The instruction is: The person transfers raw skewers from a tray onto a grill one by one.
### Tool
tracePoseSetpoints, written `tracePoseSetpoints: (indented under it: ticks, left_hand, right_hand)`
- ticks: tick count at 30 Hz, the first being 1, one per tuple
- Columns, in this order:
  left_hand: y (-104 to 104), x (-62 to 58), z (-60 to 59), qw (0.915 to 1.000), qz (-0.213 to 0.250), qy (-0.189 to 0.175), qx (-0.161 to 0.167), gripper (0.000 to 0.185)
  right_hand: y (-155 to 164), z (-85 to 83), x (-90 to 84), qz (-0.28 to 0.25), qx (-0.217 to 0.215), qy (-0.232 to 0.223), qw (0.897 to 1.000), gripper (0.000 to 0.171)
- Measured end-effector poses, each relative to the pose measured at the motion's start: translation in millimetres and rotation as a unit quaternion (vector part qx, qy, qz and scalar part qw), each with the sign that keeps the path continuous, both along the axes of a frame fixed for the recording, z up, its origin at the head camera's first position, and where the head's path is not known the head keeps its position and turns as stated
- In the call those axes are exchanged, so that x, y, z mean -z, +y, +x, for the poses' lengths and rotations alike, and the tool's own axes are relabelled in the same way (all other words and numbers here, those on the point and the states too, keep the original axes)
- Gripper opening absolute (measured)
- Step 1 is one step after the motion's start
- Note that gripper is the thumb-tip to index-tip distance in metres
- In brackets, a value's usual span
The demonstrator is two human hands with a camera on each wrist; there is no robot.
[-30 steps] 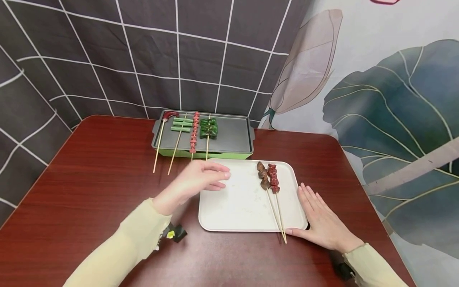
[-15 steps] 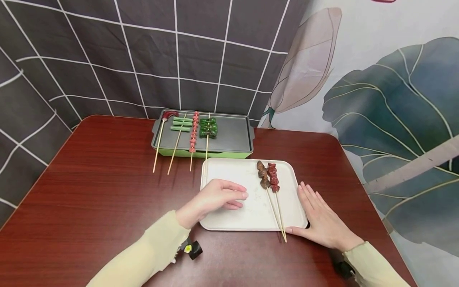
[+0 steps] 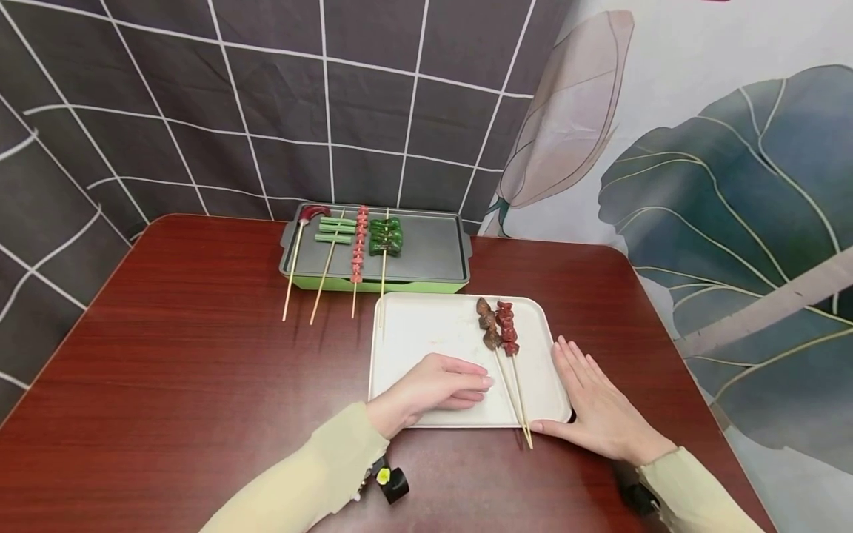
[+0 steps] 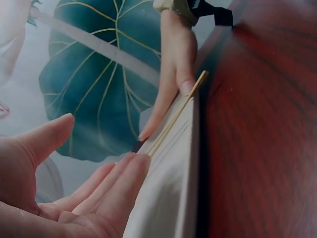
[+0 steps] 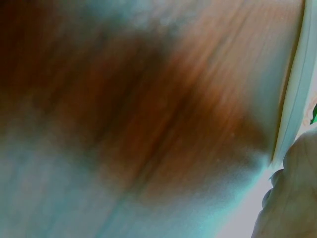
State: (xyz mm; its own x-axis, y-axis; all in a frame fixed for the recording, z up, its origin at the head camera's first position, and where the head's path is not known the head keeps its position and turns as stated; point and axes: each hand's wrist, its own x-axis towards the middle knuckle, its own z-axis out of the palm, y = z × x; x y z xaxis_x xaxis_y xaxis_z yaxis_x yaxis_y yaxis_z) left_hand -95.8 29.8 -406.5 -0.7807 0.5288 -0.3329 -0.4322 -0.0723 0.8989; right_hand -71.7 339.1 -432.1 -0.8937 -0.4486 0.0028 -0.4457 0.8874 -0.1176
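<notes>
A white tray (image 3: 426, 333) lies on the red-brown table (image 3: 186, 355). On its right side are two skewers, one of brown pieces (image 3: 489, 326) and one of red pieces (image 3: 508, 330); their sticks (image 3: 520, 414) run past the near edge. My left hand (image 3: 476, 389) hovers low over the tray's near part, fingers relaxed and holding nothing, fingertips just left of the sticks. My right hand (image 3: 586, 400) lies flat on the table beside the tray's right edge, thumb at the near corner. In the left wrist view my left fingers (image 4: 109, 188) reach toward the sticks (image 4: 178, 114).
A grey grill pan on a green base (image 3: 433, 252) stands behind the tray, with several skewers of green and red pieces (image 3: 360, 240) at its left, sticks overhanging the front. A tiled dark backdrop and a leaf-print cloth hang behind. The right wrist view is blurred.
My left hand has moved from the tray's far left corner toward me and to the right, nearer the skewer sticks. The right hand has stayed flat in place.
</notes>
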Motion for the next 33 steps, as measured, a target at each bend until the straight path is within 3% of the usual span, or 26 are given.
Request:
tracePoseSetpoints:
  ticks: [14,33]
  left_hand:
    - [35.0,8.3,6.6,0.9987,0.013,-0.049,-0.001,0.038]
    - [48.9,15.7,2.6,0.9955,0.033,-0.088,-0.009,0.029]
  right_hand:
    - [-1.0,-1.2,0.2,0.003,0.004,-0.009,1.0,0.12]
    - [-1.3,-0.5,-0.4,-0.004,-0.001,0.006,1.0,0.119]
